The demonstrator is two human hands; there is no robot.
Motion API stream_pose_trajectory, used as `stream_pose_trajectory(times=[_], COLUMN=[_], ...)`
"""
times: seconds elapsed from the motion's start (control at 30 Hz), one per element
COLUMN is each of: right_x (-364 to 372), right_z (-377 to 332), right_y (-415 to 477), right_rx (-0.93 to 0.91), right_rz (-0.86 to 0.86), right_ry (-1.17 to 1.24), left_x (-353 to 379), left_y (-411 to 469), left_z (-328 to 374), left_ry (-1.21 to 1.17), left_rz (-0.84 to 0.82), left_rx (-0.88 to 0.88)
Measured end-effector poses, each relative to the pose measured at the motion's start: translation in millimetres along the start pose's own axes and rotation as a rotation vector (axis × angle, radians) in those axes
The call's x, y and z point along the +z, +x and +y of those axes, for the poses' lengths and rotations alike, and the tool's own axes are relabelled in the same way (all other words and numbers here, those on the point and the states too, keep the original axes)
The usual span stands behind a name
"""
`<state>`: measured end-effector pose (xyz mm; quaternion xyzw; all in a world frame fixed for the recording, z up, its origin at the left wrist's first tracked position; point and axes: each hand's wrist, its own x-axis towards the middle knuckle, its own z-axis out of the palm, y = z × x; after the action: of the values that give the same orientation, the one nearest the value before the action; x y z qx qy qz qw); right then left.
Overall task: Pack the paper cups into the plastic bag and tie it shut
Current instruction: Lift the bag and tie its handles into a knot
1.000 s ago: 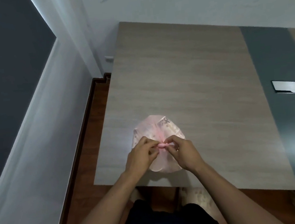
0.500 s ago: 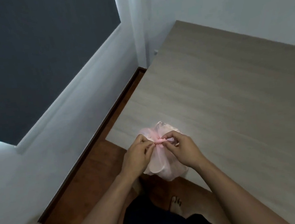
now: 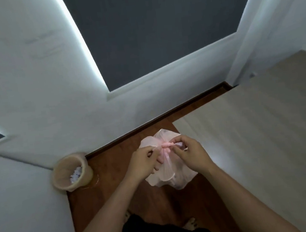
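Plastic bag (image 3: 167,179) lifted off table (image 3: 265,141); both hands pinching knot (image 3: 166,145).

Only 1 view is supplied, taken from a wide-angle camera worn on the head and aimed forward and steeply down, so that both forearms are seen entering from the bottom edge and the wooden floor (image 3: 114,169) is seen directly below. The left hand (image 3: 141,162) and right hand (image 3: 192,153) are framed close, just below the centre, with the plastic bag (image 3: 167,177) between them. The table (image 3: 265,141) is cut off by the right edge, a wastebasket (image 3: 72,172) is caught at lower left, and the wall (image 3: 30,82) is bent outward by the lens across the upper half.
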<state>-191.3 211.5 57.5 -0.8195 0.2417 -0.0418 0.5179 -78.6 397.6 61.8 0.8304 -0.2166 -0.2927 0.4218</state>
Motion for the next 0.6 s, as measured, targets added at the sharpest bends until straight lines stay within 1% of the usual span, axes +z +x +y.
stream_pose_trajectory(times=[0.1,0.2,0.4,0.6], right_x=[35.6,74.1,158.4,222.0], right_z=[-21.7,-45.5,-96.0,-132.9], right_y=[15.8,29.2,47.4,62.4], right_rx=[-0.050,-0.083,-0.119,-0.103], right_rz=[-0.058,-0.102,-0.161,-0.185], right_ry=[-0.020,-0.042,-0.057,-0.087], left_x=[-35.0,-70.3,-149.0,-213.1], left_y=[-9.6,-19.1,-37.0,-43.0], left_z=[-21.8,-50.7,-110.5,-156.9], left_ry=[-0.198,-0.286,-0.391,-0.359], left_rz=[0.061,0.117,0.152,0.191], left_rx=[-0.111,-0.155,-0.149,-0.109])
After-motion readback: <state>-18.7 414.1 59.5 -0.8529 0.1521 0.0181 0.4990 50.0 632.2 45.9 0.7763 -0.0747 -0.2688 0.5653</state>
